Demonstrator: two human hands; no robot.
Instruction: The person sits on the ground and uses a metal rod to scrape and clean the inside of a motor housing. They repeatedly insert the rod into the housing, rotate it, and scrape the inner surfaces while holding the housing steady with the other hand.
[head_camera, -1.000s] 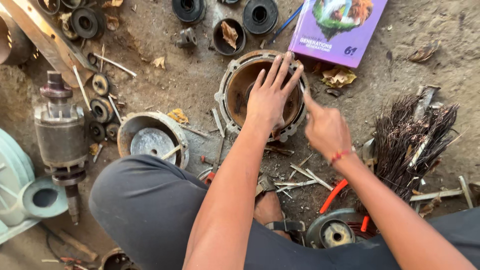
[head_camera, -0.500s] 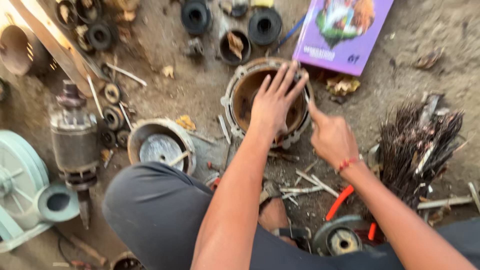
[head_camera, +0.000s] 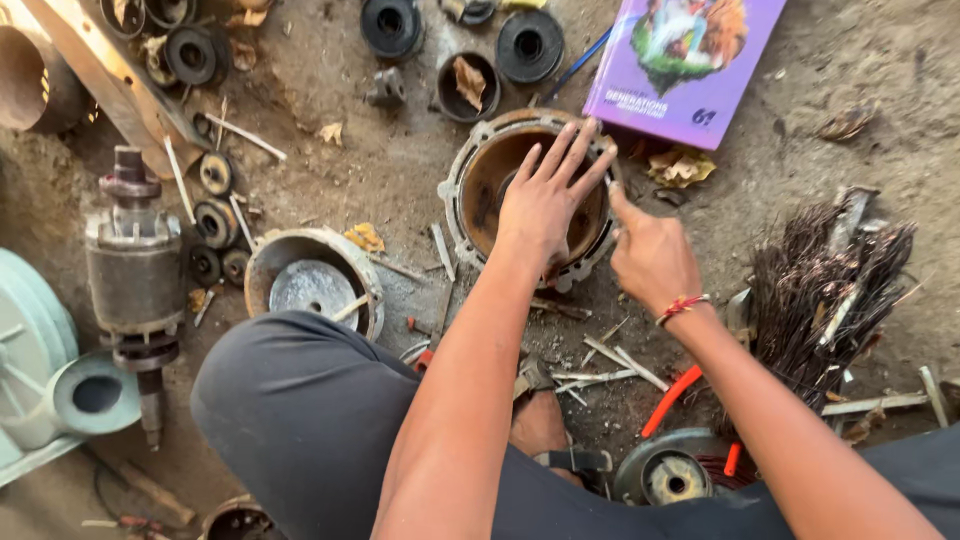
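Note:
A round rusty motor housing (head_camera: 462, 205) lies open side up on the dirt floor. My left hand (head_camera: 540, 205) lies flat across its opening, fingers spread and pointing to the far right rim. My right hand (head_camera: 650, 255), a red thread around its wrist, is at the housing's right rim. Its index finger is stretched out against the rim and its other fingers are curled. Its back faces me, so I cannot see whether it holds anything. My knee in dark trousers (head_camera: 300, 420) fills the foreground.
A purple book (head_camera: 690, 70) lies beyond the housing. A bundle of old copper wire (head_camera: 820, 290) is at right, a rotor (head_camera: 135, 270) and a metal end cover (head_camera: 310, 285) at left. Black discs (head_camera: 390, 25), small bearings (head_camera: 215, 220), a red-handled tool (head_camera: 670, 400) and sticks are scattered about.
Both hands stay on the housing with hardly any movement. My view has shifted slightly.

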